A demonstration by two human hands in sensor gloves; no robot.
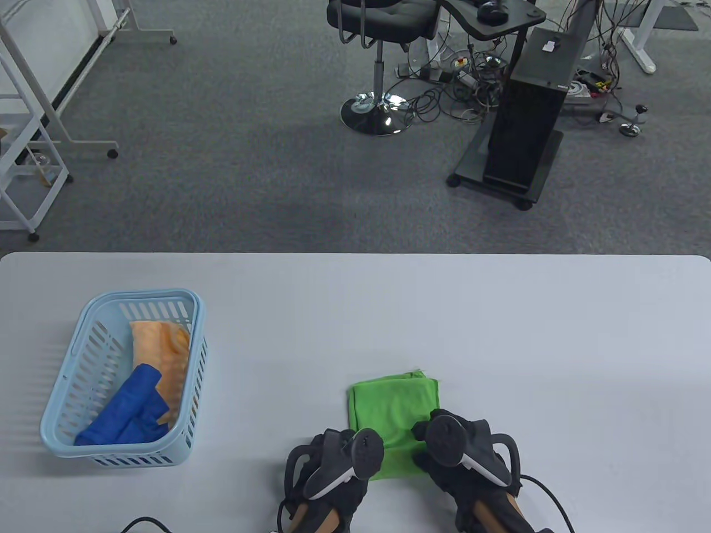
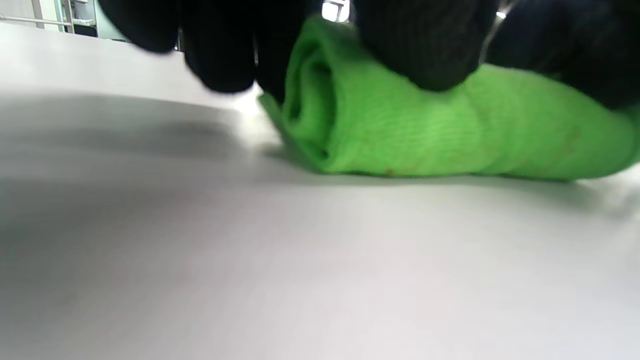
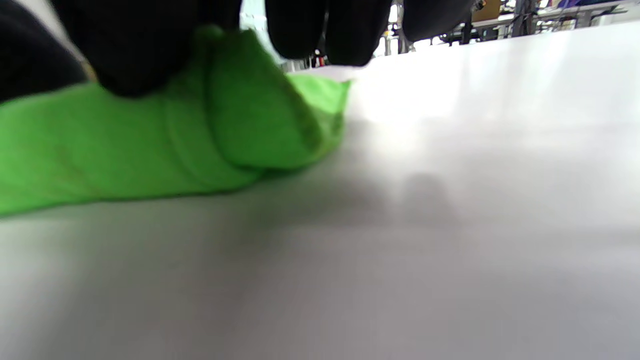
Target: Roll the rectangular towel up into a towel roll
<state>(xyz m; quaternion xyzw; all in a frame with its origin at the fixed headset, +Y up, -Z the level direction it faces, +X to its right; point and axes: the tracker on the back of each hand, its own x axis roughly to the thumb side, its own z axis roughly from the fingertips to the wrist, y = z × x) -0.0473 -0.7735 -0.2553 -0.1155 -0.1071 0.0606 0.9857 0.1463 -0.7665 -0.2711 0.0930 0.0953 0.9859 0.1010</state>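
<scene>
Both hands, left hand point(image 1: 339, 463) and right hand point(image 1: 464, 449), have fingers point(image 2: 425, 45) curled round the green towel point(image 1: 395, 408) near the table's point(image 1: 555, 344) near edge; probably best rolling evenly and tightly away.

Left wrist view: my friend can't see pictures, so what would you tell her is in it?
Black-gloved fingers press down on a bright green towel that is partly rolled up on a pale grey table. The roll's open end, with its curled layers, faces the camera on the left.
</scene>
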